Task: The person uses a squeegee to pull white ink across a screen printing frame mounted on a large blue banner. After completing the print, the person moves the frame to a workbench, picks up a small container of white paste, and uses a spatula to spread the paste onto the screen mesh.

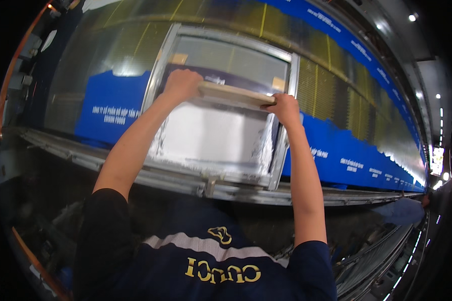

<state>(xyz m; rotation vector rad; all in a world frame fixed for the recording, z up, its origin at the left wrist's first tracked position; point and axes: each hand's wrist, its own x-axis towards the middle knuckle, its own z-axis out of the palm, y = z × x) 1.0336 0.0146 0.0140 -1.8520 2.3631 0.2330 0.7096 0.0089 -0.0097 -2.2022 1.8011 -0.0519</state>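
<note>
A pale bar [238,94] lies across a rectangular metal frame [294,75] just above the middle of the picture, sloping slightly down toward its right end. The left hand [183,84] is closed over the bar's left end, knuckles up, its fingertips hidden on the far side. The right hand [286,108] is curled tightly around the right end, near the frame's right rail. Both arms reach up from the lower edge, bare from above the elbow.

On the near side of the bar, the lower half of the frame is covered by a smooth white layer [211,133], streaky and uneven along its right edge. Beyond the bar, a dark band shows inside the frame, with a greyish see-through area above it. Two tan patches [179,59] sit by the frame's sides, one left and one right.

Around the frame stretches a shiny yellowish surface [326,95]. Blue areas [110,105] with white print lie left and right of the frame, the right-hand one running off toward the right rim. A metal rail [236,194] passes below the frame. A dark shirt [196,278] with a pale band fills the bottom centre; small lights [412,17] dot the upper right.
</note>
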